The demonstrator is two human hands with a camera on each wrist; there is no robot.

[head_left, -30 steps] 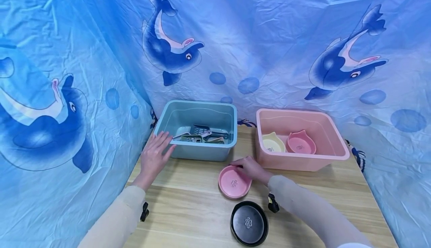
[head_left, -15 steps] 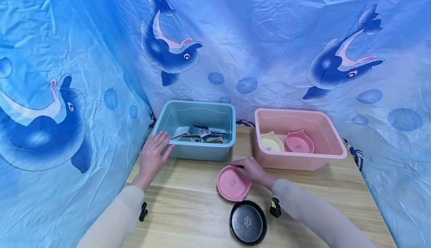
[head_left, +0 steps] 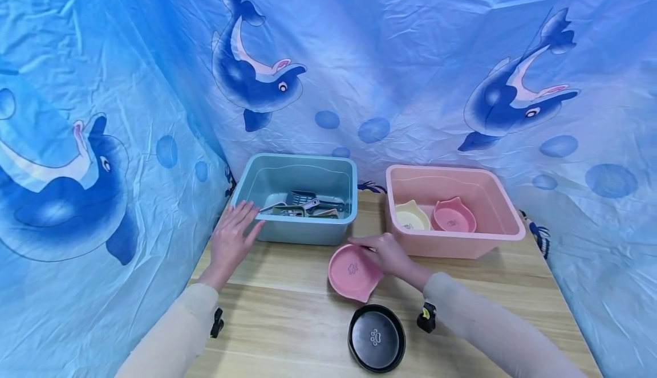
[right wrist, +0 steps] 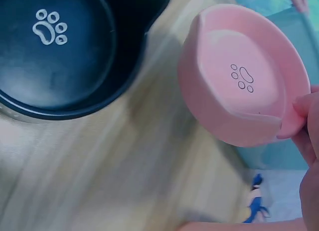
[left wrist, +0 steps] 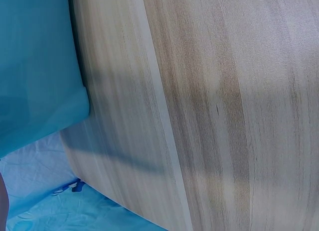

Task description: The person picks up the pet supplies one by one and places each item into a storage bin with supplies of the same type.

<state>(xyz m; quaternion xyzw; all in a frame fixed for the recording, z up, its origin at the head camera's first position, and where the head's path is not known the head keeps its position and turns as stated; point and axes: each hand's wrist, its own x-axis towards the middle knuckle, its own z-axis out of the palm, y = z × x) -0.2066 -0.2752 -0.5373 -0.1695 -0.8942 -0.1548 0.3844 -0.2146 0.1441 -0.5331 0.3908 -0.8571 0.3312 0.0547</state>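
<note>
My right hand [head_left: 388,257] pinches the rim of a pink pet bowl [head_left: 353,275] with a paw print inside. In the right wrist view the pink bowl [right wrist: 239,81] is tilted and held off the table, thumb over its edge. Nearer to me a black pet bowl [head_left: 377,338], also paw-printed, sits on the table; its inside [right wrist: 75,66] fills a corner of the right wrist view. My left hand [head_left: 233,238] rests with straight fingers on the near left rim of a blue bin [head_left: 303,231]. Only a sliver of that hand shows in the left wrist view.
Several litter scoops [head_left: 308,202] lie inside the blue bin. To the right stands a pink bin [head_left: 457,247] with a pale yellow cat-eared bowl [head_left: 412,216] and a darker pink one [head_left: 454,216]. A blue dolphin-print curtain [head_left: 339,53] hangs behind the wooden table [head_left: 287,309].
The pink bowl has been turned and tilted in my right hand, its pointed side swinging toward me, and has risen slightly. My left hand keeps its place on the blue bin.
</note>
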